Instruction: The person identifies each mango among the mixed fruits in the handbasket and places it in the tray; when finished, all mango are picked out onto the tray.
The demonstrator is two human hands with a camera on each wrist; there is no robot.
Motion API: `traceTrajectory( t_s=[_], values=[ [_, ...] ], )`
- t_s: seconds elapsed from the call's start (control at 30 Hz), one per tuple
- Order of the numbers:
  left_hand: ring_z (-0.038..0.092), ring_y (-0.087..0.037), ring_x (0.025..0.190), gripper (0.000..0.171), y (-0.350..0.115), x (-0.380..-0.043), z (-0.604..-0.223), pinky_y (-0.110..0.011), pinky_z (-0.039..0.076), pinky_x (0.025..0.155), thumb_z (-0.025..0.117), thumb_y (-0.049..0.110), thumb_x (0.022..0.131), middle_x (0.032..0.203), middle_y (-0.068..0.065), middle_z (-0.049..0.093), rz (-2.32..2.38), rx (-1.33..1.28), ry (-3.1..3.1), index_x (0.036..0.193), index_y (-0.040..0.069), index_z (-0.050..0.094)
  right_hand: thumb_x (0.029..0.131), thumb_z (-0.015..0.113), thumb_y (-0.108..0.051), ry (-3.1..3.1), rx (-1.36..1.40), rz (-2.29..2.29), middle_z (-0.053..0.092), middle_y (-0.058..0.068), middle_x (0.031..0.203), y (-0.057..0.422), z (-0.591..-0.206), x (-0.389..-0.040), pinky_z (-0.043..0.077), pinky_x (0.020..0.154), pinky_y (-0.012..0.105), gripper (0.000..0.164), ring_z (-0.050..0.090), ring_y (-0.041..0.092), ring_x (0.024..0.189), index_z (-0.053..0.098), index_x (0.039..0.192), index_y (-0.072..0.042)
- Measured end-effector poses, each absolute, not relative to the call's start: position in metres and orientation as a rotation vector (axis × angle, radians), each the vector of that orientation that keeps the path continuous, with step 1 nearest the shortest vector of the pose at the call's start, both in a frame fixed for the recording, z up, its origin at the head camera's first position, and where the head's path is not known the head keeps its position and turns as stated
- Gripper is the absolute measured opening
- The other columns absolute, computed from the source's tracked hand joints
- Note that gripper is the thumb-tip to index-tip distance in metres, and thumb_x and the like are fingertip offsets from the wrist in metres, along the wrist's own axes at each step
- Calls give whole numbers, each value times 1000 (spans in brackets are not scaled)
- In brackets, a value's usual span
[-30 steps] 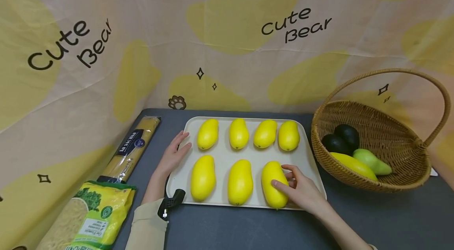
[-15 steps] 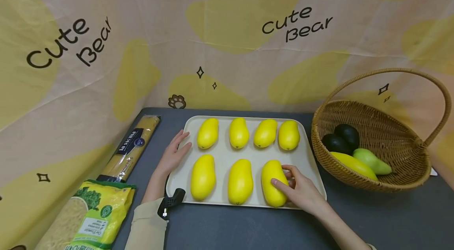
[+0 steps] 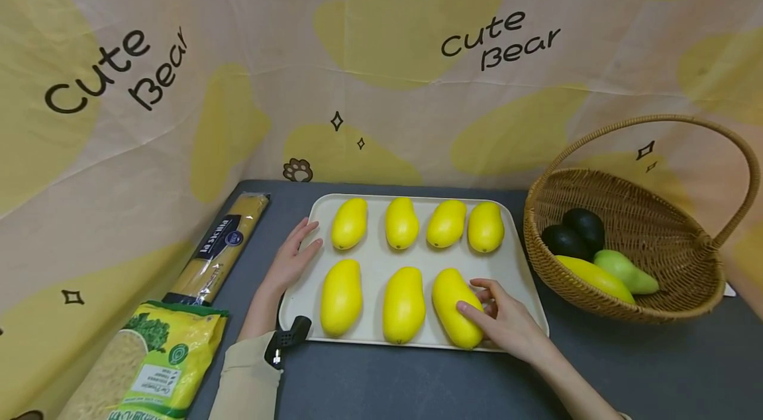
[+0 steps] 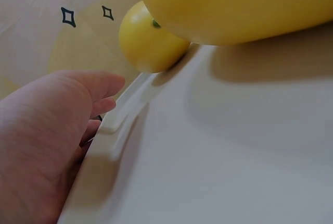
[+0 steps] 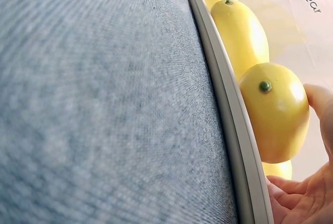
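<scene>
Several yellow mangoes lie in two rows on a white rectangular tray (image 3: 372, 260). My right hand (image 3: 509, 322) holds the front row's rightmost mango (image 3: 452, 306), thumb on its top and fingers curled at its right side. That mango lies tilted, its upper end leaning left. The right wrist view shows its stem end (image 5: 276, 120) over the tray's front rim, between thumb and fingers. At the tray's left edge rests my left hand (image 3: 293, 260), fingers extended along the outside and thumb over the rim. In the left wrist view, that hand (image 4: 49, 130) holds no fruit.
To the right stands a wicker basket (image 3: 673, 261) with a tall handle, holding two dark avocados (image 3: 572, 234), a green pear (image 3: 622, 272) and a yellow fruit (image 3: 596, 279). A spaghetti pack (image 3: 223, 248) and a yellow-green pasta bag (image 3: 155, 360) lie left. Patterned cloth (image 3: 381, 62) hangs behind.
The mango at my right hand has turned, its upper end shifting left. The right fingers moved slightly with it. My left hand, the tray and the other mangoes look unmoved.
</scene>
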State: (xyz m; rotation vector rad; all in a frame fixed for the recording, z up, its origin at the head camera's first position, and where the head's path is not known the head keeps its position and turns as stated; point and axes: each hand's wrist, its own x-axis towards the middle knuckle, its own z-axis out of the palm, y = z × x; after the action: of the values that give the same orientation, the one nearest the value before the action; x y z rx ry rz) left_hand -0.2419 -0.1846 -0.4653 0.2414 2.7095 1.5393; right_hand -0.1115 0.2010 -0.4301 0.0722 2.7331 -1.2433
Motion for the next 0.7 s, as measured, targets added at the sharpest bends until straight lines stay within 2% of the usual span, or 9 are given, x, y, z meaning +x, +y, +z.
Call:
traceTrajectory(
  t_s=[0.47,0.7],
  values=[
    [15,-33,147,53,-185,-243,-466,-55,16,115,55,26,101,162,-11,17,1540,228,2698,147,5,41,88,70,-46,2653,111,-1328,58,8,111,202,-433,-109,51,58,29,62,53,19,86,51,135,-9],
    [15,-33,147,53,-186,-243,-467,-54,16,116,54,28,101,162,-9,17,1549,216,2691,148,6,41,91,68,-40,2537,117,-1446,56,15,121,205,-432,-108,57,60,32,61,59,20,88,47,138,-8]
  ],
)
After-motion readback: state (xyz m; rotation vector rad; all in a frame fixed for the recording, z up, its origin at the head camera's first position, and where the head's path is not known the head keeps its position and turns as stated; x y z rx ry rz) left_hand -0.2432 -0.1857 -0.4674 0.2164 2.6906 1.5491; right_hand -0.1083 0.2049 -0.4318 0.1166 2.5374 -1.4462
